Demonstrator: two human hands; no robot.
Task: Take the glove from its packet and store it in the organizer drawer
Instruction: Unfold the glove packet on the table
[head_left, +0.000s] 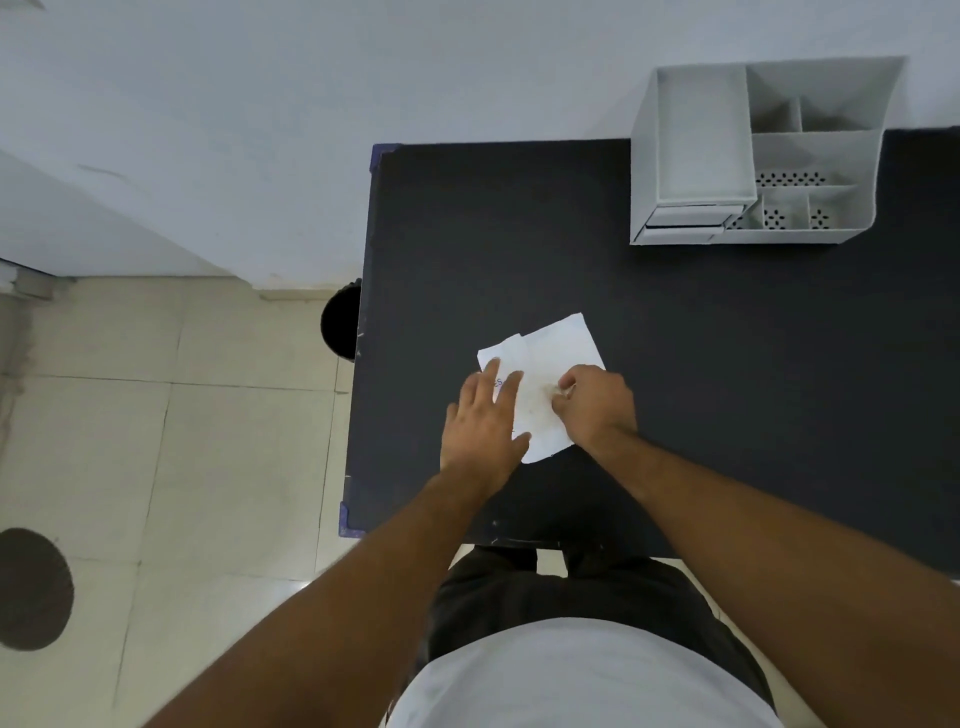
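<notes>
A white paper glove packet (556, 348) lies unfolded on the black table (727, 338), near its front left part. My left hand (483, 421) rests flat on the packet's left side, fingers spread. My right hand (592, 405) is curled over the packet's middle, its fingertips pinching at the pale folded glove (537, 408) inside. The grey desk organizer (753, 156) stands at the table's back right, against the wall. Its small drawer (685, 221) sits at the lower left front, pushed in or nearly so.
The organizer has a tall tray on the left and several open compartments with perforated floors on the right. A black bin (340, 322) stands on the tiled floor beside the table's left edge. A dark round mark (31, 587) lies on the floor at far left.
</notes>
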